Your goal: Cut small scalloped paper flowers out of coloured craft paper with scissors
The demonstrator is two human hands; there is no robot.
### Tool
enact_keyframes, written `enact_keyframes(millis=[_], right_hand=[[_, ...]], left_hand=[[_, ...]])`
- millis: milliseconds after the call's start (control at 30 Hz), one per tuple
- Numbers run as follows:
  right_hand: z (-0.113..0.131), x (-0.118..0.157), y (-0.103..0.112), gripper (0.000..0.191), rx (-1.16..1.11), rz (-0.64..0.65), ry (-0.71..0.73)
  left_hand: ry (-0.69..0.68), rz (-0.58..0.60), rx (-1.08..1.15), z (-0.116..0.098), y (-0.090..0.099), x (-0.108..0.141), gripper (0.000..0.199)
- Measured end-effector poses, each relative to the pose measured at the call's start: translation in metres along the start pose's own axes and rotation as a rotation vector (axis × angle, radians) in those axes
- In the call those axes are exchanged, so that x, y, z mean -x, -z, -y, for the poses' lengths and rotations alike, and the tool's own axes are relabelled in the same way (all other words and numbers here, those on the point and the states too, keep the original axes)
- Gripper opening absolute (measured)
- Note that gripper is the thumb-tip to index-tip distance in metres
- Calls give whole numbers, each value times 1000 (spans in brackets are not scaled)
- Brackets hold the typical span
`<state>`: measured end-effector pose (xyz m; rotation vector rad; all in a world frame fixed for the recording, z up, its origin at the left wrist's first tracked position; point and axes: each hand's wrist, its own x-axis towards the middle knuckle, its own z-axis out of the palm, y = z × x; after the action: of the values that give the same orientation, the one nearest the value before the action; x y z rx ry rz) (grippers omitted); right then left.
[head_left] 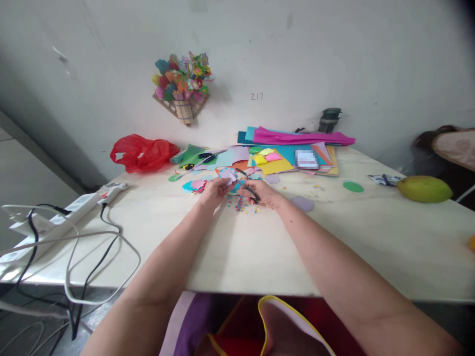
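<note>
Between thumb and fingers, my left hand (217, 190) pinches a pale lilac paper piece (229, 176). My right hand (262, 193) is closed round the dark handles of a pair of scissors (253, 192). The scissors' blades point up and left, parted, close to the paper's right edge. Just below both hands lies a scatter of small coloured paper scraps (243, 204). Left of my left hand are scalloped blue and pink paper shapes (195, 186). A lilac paper disc (302, 203) lies to the right of my right hand.
Coloured sheets (282, 165) and a second pair of scissors (208, 156) lie at the back. A red plastic bag (143, 152) is at back left. Power strips (70, 212) with loose cables occupy the left. A yellow-green fruit (424, 189) and a green disc (353, 186) are right.
</note>
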<state>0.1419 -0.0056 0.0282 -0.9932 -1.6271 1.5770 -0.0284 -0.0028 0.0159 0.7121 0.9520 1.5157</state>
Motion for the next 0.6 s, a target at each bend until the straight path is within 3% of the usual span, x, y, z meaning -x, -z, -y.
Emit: enact_keyframes(millis=[600], right_hand=[[2,2,-2,26,-25,-6,9]], left_hand=[[33,15,35,-1,-1,1,9]])
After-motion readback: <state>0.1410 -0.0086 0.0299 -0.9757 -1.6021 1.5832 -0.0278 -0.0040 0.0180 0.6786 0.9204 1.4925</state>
